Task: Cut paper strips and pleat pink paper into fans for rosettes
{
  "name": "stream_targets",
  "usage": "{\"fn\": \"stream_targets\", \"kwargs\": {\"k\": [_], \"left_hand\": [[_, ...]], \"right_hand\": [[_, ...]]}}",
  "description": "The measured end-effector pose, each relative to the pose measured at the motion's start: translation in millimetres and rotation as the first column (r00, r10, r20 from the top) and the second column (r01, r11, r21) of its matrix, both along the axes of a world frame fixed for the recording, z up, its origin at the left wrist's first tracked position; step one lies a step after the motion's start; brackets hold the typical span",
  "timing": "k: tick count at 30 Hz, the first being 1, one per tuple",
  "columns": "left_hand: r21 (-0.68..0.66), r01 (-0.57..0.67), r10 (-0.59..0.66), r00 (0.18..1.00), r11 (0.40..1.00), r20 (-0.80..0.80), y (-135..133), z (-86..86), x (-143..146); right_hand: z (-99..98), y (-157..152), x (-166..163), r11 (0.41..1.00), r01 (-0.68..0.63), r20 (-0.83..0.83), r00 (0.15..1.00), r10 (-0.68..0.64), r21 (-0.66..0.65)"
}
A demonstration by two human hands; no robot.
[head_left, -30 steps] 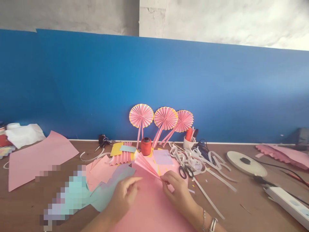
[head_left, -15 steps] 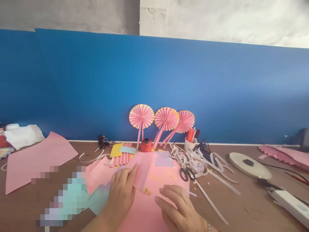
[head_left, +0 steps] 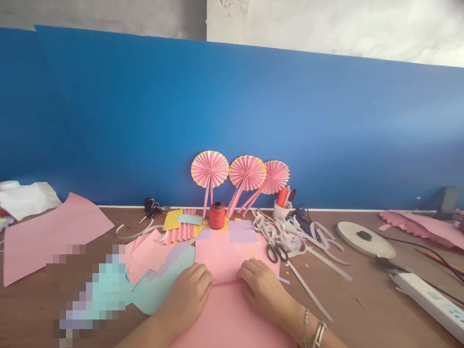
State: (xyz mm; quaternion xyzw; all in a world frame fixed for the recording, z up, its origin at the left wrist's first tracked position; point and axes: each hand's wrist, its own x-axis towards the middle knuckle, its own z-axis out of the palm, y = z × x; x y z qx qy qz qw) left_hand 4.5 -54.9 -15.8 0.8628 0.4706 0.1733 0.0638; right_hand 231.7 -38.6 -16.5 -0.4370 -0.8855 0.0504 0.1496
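Observation:
A pink paper sheet (head_left: 237, 256) lies in front of me on the desk, with a crease or edge running across between my hands. My left hand (head_left: 190, 292) has its fingers curled over the left end of that line, and my right hand (head_left: 263, 290) pinches the right end. More pink paper (head_left: 232, 316) spreads on the near side. A lilac paper piece (head_left: 242, 231) rests at the far end of the sheet. Black-handled scissors (head_left: 276, 253) lie just beyond my right hand. Left of my left hand are teal paper (head_left: 154, 292) and pink scraps (head_left: 150, 256).
Several pink pleated paper rosettes (head_left: 247, 172) lean on the blue panel (head_left: 145, 121), behind a red thread spool (head_left: 217, 216). Curled white strips (head_left: 290, 232), a pen cup (head_left: 282, 210), a round white disc (head_left: 366, 240) and a power strip (head_left: 431, 299) occupy the right side.
The pale strip with a yellow end, raised in my left hand before, is no longer distinguishable. My left hand lowered, and my open right hand closed onto the pink paper. The view tilted slightly downward.

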Motion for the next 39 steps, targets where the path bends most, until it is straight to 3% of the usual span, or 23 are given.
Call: {"fn": "stream_targets", "kwargs": {"k": [5,8,12,18,24,39], "left_hand": [[-0.121,-0.017,0.036,0.986,0.992,0.161,2,4.7,-4],[-0.235,-0.091,0.148,0.96,0.968,0.238,4,7.4,-7],[-0.321,-0.147,0.24,0.931,0.936,0.274,6,10.0,-11],[-0.345,-0.133,0.26,0.898,0.929,0.353,7,12.0,-12],[-0.404,-0.178,0.336,0.87,0.897,0.36,9,11.4,-12],[-0.353,-0.203,0.328,0.881,0.913,0.342,13,6.7,-11]], "right_hand": [[5.4,-1,3,0.989,0.042,-0.159,0.985,-0.065,-0.142],[7.1,1,6,0.976,0.075,-0.21,0.97,-0.119,-0.205],[7.4,5,10,0.973,0.026,-0.289,0.953,-0.093,-0.228],[7.9,6,10,0.96,0.007,-0.407,0.905,-0.124,-0.278],[9.0,6,7,0.929,0.051,-0.385,0.901,-0.202,-0.367],[8.9,9,1,0.931,0.133,-0.363,0.895,-0.26,-0.34]]}}
